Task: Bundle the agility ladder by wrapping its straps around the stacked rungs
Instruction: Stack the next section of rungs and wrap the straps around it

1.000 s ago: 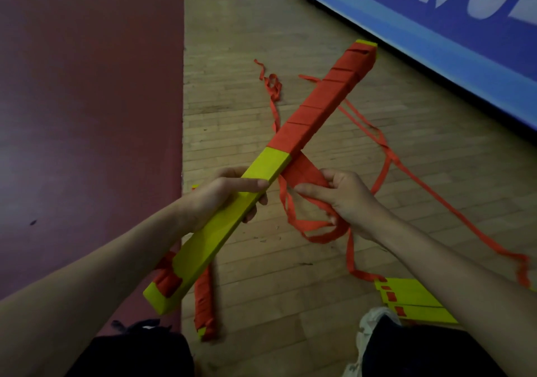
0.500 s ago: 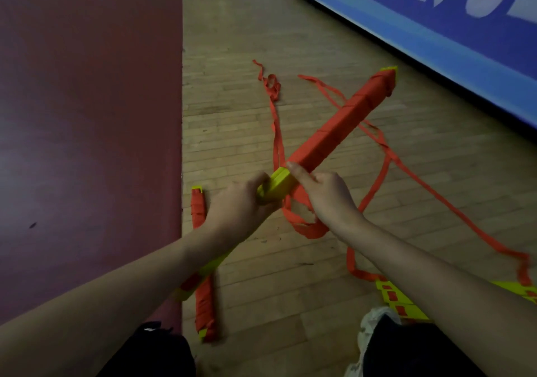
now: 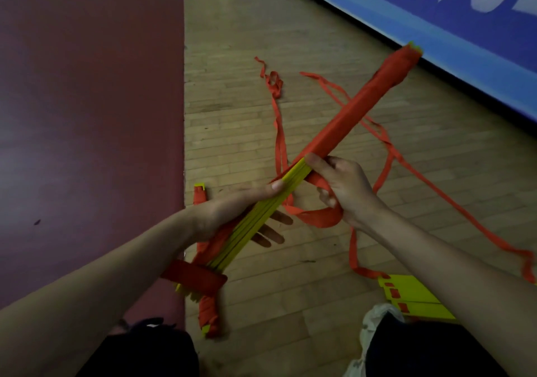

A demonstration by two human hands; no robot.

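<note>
A stack of yellow ladder rungs [image 3: 255,220] runs diagonally from lower left to upper right. Its far half is wound in orange strap [image 3: 357,115], and another orange band crosses its near end. My left hand [image 3: 232,211] grips the bare yellow middle from the left, thumb on top, fingers showing below. My right hand [image 3: 345,190] holds the stack where the winding ends and grips a loop of the orange strap [image 3: 316,217] beneath it. Loose strap trails over the floor to the right.
A second wrapped bundle [image 3: 207,312] lies on the wooden floor beneath the held stack, beside a dark red mat [image 3: 87,115]. Loose yellow rungs [image 3: 412,298] lie near my right knee. A blue banner wall [image 3: 436,28] runs along the upper right.
The stack has rolled so that the rung edges face up, and its far end has swung right toward the banner. My right hand has carried the strap loop round under the stack.
</note>
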